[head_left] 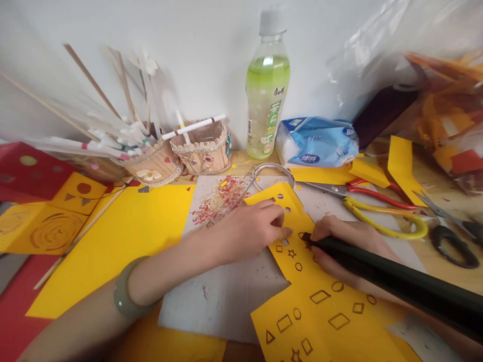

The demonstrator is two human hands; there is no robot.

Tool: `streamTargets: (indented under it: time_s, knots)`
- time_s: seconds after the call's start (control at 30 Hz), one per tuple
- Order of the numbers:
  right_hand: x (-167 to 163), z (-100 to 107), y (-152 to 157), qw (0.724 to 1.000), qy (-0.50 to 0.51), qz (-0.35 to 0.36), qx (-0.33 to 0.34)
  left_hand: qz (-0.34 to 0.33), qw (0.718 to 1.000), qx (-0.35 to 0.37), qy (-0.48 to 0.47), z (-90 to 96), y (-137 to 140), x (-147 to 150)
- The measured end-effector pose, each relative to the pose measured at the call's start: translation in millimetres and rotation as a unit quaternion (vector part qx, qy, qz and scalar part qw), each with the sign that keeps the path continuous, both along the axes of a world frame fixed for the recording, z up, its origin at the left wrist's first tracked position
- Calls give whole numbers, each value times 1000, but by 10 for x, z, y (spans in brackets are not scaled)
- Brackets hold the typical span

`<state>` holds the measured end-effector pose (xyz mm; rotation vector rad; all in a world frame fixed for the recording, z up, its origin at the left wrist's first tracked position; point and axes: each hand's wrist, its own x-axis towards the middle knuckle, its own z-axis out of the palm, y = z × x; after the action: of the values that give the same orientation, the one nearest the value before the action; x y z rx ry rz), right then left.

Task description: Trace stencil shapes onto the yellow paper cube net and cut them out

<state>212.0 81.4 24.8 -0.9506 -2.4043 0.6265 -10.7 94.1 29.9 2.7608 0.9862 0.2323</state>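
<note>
A yellow card sheet (324, 327) with drawn stars, ovals, diamonds and other small shapes lies in front of me. Its narrow upper part has several small holes through which grey shows. My left hand (256, 226), fingers curled, presses that part down from the left. My right hand (347, 241) grips a long black pen-like tool (392, 276), whose tip touches the card beside a small drawn shape. I cannot make out whether the tip is a blade or a nib. Under the card is a grey board (219, 296).
Red-and-yellow-handled scissors (388, 221) and black-handled scissors (453, 246) lie at right. A green drink bottle (267, 95), a blue tissue pack (319, 143) and a stick-covered cup (204, 151) with pens stand along the wall. Colored scraps (219, 198) litter the board; yellow paper (139, 231) lies left.
</note>
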Motion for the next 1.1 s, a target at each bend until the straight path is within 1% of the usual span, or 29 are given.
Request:
streamTargets:
  time_s: [0.03, 0.07, 0.13, 0.17, 0.2, 0.27, 0.33, 0.4, 0.47, 0.53, 0.6, 0.67, 0.73, 0.83, 0.97, 1.03, 1.1]
  knots:
    - [-2, -8, -6, 1000, 0, -2, -3, 5, 1000, 0, -1, 26, -20, -16]
    - [-6, -13, -11, 1000, 2, -8, -9, 32, 999, -7, -6, 65, -58, -29]
    - [-19, -9, -19, 999, 9, -27, -28, 148, 987, -54, -14, 177, -194, -41]
    - [-27, 1, -21, 998, 11, -38, -42, 210, 973, -92, -11, 238, -290, -39]
    - [-35, 16, -23, 997, 11, -49, -58, 243, 958, -153, 0, 296, -397, -33]
    - [-45, 56, -22, 995, 10, -49, -88, 261, 935, -241, 15, 382, -622, -9]
    - [-41, 101, -11, 993, 7, -34, -109, 264, 917, -296, 28, 415, -812, 21]
    - [-24, 148, 13, 992, 11, -13, -121, 270, 910, -315, 19, 408, -929, 40]
    - [-4, 194, 49, 989, 12, 10, -146, 265, 911, -315, -14, 388, -964, 26]
    - [10, 233, 90, 983, 8, 32, -183, 246, 924, -289, -45, 373, -936, -34]
    - [13, 258, 126, 979, 4, 45, -200, 219, 947, -231, -49, 364, -863, -136]
    - [8, 269, 147, 979, 3, 52, -199, 194, 969, -149, -24, 357, -757, -258]
    - [-5, 268, 148, 979, 1, 60, -194, 174, 984, -40, 20, 349, -622, -370]
    - [-36, 260, 107, 982, 10, 59, -178, 168, 985, 13, 39, 339, -380, -454]
    - [-78, 251, 25, 990, 30, -1, -138, 144, 985, 75, 52, 316, -94, -370]
    - [-92, 232, -7, 992, 12, -25, -124, 140, 983, 110, 46, 279, -34, -273]
    - [-102, 194, -36, 994, -6, -43, -101, 121, 983, 132, 33, 221, -47, -180]
